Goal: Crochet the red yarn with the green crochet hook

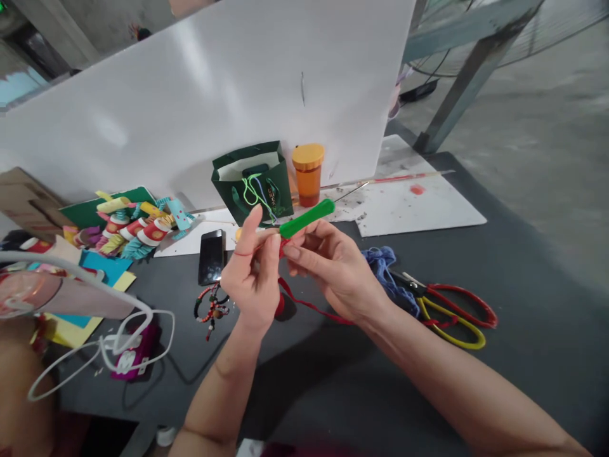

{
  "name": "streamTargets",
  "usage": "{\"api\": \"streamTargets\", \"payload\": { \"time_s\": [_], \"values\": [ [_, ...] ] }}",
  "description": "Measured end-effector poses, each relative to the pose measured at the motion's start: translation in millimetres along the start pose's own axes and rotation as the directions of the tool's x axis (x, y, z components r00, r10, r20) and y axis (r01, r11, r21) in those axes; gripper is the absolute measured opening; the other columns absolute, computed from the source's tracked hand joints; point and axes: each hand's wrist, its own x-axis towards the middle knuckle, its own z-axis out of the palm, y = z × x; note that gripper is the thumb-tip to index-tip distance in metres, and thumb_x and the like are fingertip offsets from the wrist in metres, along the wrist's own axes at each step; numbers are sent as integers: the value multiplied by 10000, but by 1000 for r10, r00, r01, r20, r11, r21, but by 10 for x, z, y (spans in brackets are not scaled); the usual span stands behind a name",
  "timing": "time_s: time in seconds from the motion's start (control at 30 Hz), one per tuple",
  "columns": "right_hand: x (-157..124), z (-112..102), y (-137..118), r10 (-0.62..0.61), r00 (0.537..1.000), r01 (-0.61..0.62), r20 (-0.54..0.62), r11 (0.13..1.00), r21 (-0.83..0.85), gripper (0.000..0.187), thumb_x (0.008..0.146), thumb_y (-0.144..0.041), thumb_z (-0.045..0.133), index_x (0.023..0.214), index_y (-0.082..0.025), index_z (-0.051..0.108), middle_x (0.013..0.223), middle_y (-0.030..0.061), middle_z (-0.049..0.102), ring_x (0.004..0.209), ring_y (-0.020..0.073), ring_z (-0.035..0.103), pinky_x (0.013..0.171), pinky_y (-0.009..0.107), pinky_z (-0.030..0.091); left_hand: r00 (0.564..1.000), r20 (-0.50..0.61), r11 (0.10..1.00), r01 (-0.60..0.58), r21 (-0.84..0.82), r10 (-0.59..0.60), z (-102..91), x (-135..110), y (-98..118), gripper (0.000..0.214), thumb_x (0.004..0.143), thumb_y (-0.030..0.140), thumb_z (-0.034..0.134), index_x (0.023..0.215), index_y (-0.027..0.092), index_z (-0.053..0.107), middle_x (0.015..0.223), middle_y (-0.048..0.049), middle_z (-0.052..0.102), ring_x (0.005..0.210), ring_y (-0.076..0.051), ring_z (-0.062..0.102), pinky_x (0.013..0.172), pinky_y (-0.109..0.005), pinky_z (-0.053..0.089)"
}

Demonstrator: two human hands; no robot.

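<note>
Both hands meet above the dark table. My left hand [252, 273] is closed in a pinch on red yarn [284, 246], with a thin red strand round one finger. My right hand [333, 263] also pinches the small red yarn piece between thumb and fingers. Across the fingertips lies a green-handled crochet hook [308, 219], its thin metal shaft pointing up and right; which fingers grip it is hard to tell. A red strand [314, 309] trails below the hands towards the right forearm. A red ball [283, 306], partly hidden, sits behind the left wrist.
A dark green paper bag [257, 184] and an orange lidded cup [308, 178] stand against the white panel [266, 76]. Left are a phone [211, 257], beaded bracelet [212, 311], colourful toys [137, 225] and a white cable [152, 311]. Right are blue yarn [390, 279] and scissors [447, 311].
</note>
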Motion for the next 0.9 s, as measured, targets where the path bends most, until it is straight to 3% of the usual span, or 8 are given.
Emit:
{"api": "streamTargets", "payload": {
  "time_s": [0.1,0.2,0.37,0.43,0.6,0.7,0.8,0.9],
  "values": [
    [12,-20,-17,-2,1000,1,-27,999,-54,345,656,-366,967,791,-212,689,706,-44,668,580,78,558,544,223,473,991,-11,988,-132,85,133,-28,20,-15,480,961,176,674,1398,373,662,922,35,807,642,-69,659,587,-177,537],
    [19,-35,-32,24,1000,-26,-14,992,-121,325,672,-396,953,796,-209,718,682,-42,659,571,79,536,541,231,452,983,4,974,-185,134,186,-47,43,-14,520,962,147,656,1432,365,632,926,29,815,711,-102,691,698,-231,582],
    [25,-54,1,128,992,-128,-15,974,-186,397,599,-478,977,693,-203,706,599,-44,644,551,90,555,543,242,431,933,116,916,-358,182,341,-92,86,4,563,942,110,665,1454,339,611,1025,-5,839,712,-121,687,709,-274,570],
    [23,-58,3,127,991,-133,-45,977,-164,402,573,-456,993,684,-209,696,627,-48,663,561,85,574,556,234,440,933,126,918,-355,175,337,-105,92,13,569,940,99,663,1454,335,611,1040,-13,840,719,-121,681,712,-271,567],
    [21,-48,-60,105,994,-106,-20,992,-66,342,599,-349,979,718,-230,681,665,-65,663,553,79,554,541,225,444,988,72,985,-141,98,134,-110,74,52,538,941,120,669,1413,377,651,939,24,826,722,-106,663,701,-231,552],
    [27,-42,-82,81,995,-85,-58,994,-74,315,625,-365,954,707,-223,684,614,-64,628,537,80,541,528,223,431,993,59,995,101,-3,-101,-116,79,75,427,954,204,679,1350,361,707,885,25,806,583,-73,590,575,-200,516],
    [19,-57,-53,-11,998,-1,-63,983,-186,279,671,-385,923,760,-221,715,692,-33,680,606,99,590,563,236,456,907,145,901,414,-131,-395,-136,113,84,416,938,331,713,1355,333,710,776,38,744,416,-36,409,382,-182,377],
    [-5,-89,11,-188,981,159,-55,930,-330,216,801,-430,837,905,-254,767,792,-16,730,669,113,629,608,248,499,805,250,779,588,-217,-538,-154,151,87,491,896,390,759,1380,341,693,772,41,693,410,-25,371,347,-180,327]
  ]
}}
